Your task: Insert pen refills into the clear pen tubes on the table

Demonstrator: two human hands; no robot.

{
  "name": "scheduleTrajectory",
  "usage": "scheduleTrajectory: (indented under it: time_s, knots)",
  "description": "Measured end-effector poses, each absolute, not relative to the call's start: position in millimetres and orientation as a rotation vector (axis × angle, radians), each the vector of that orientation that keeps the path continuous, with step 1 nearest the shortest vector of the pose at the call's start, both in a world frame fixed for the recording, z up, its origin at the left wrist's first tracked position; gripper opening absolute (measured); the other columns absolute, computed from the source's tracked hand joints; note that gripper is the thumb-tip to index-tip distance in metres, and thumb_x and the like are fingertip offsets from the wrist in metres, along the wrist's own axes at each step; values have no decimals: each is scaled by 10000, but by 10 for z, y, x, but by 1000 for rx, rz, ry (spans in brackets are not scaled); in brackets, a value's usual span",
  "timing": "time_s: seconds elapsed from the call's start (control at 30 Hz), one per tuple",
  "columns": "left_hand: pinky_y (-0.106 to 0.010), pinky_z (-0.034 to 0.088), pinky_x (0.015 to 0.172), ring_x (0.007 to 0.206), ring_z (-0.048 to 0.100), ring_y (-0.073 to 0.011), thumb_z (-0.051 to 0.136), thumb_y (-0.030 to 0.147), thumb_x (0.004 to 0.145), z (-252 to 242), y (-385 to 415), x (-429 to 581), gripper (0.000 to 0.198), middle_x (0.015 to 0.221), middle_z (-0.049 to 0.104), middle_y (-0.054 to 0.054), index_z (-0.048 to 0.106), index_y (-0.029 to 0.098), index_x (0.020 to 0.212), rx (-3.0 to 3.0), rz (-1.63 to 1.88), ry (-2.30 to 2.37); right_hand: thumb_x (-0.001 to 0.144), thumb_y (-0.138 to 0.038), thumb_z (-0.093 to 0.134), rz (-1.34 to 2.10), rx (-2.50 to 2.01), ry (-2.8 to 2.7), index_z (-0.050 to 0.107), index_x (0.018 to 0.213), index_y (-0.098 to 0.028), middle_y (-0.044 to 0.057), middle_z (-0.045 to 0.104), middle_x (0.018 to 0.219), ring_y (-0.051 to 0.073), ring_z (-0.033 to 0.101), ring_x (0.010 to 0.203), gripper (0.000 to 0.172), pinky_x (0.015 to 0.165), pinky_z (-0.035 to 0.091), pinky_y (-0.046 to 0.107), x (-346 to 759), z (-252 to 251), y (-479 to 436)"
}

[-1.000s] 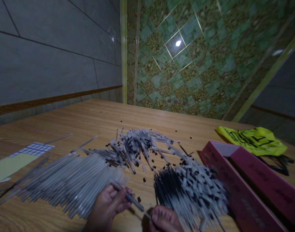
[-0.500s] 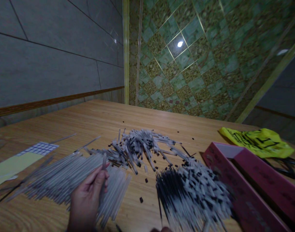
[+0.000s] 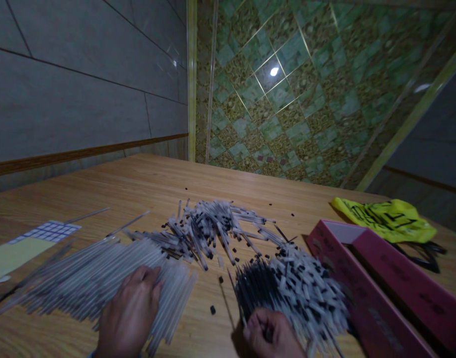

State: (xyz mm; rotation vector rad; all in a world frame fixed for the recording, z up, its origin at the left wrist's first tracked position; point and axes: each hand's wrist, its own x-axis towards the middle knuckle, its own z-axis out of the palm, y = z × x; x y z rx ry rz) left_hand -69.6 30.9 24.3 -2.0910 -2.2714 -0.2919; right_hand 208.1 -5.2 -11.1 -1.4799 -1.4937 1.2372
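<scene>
My left hand [image 3: 129, 311] is closed, fingers curled down over a spread of clear plastic tubes [image 3: 89, 278] lying side by side; whatever sits in its fingertips is hidden. My right hand [image 3: 270, 332] pinches a thin dark rod [image 3: 232, 284], like a pen refill, which slants up and away from the fingertips. Just beyond that hand lies a bundle of black-tipped rods [image 3: 254, 283]. Beside the bundle, a heap of short whitish pieces with black parts [image 3: 310, 288] reaches toward the box.
A pink open box [image 3: 362, 283] stands at right, with a yellow bag [image 3: 388, 219] behind it. Farther back is a tangled pile of grey tubes with dark ends [image 3: 213, 221]. Small black bits [image 3: 213, 310] dot the wooden table [image 3: 145, 184]. Yellow and checked paper [image 3: 26, 248] lies left.
My right hand has come up from the bottom edge to the black rods and now pinches one. My left hand has turned downward; the tube upright in its fingers before no longer shows.
</scene>
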Motion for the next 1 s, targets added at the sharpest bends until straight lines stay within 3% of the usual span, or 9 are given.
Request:
scheduleTrajectory:
  time_s: [0.17,0.3,0.53,0.77,1.0]
  knots:
    - [-395,458,874,1067,558,-296,355,237,902,197,309,-709,378,1076,633,-126,627,117,1135,-2070,-342,-2185,816,-333,443,457,-2054,-1831,527,612,-212,38,622,583,219,597,604,252,545,291,299,2289,59,34]
    - [-392,453,881,1054,552,-287,375,255,898,152,309,-666,374,1079,632,-119,622,130,1150,-2119,-389,-2113,856,-303,460,165,-2311,-1905,637,676,-238,76,736,693,282,693,710,260,545,335,309,2293,114,20]
    - [-417,436,881,982,568,-282,418,248,879,45,317,-619,358,1039,651,-113,636,140,1142,-2201,-447,-1997,856,-337,518,49,-2424,-1947,682,680,-229,114,754,731,306,712,744,264,559,404,325,2228,142,17]
    - [-399,462,846,944,591,-262,478,246,873,-43,295,-493,265,1000,658,-86,668,222,1055,-2365,-745,-1788,857,-303,539,112,-2403,-1930,648,918,-202,109,755,776,336,709,786,161,580,413,348,2235,187,3]
    - [-283,494,729,831,629,-203,626,180,796,-80,196,-207,151,890,697,-20,697,302,852,-2858,-889,-1406,889,-369,455,66,-2255,-1786,552,751,-226,68,722,700,276,696,725,221,557,346,305,2680,466,201]
